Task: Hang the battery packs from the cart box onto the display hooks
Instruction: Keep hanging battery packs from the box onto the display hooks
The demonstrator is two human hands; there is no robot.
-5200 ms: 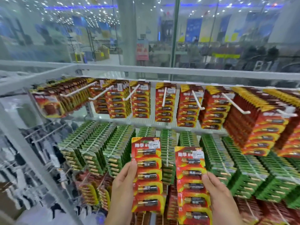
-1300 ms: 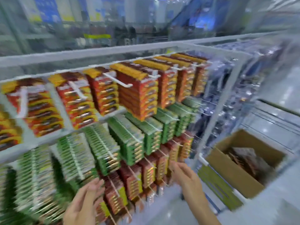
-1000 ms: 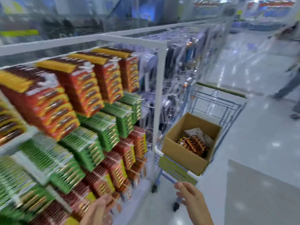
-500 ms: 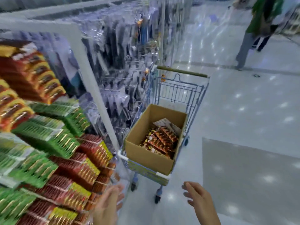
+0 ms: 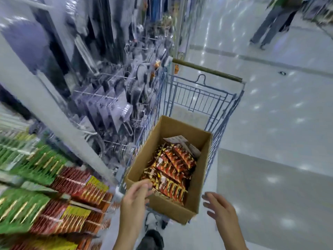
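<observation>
Packs (image 5: 171, 168) lie heaped loose in cardboard box (image 5: 196, 201) in cart (image 5: 225, 109). Left hand (image 5: 134, 199) w/ fingers half-curled over near rim, holding nothing; right hand (image 5: 220, 210) spread, beside box. Risk: a rushed grab snags several overlapping packs, some spill. Vs 0.5 s ago: both hands closer to box.

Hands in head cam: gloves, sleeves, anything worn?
Both the left hand and right hand are bare: no gloves, rings, watch or wristband visible. Forearms are uncovered right down to the bottom edge of the frame, so no sleeve shows. No markings or cables on either.
</observation>
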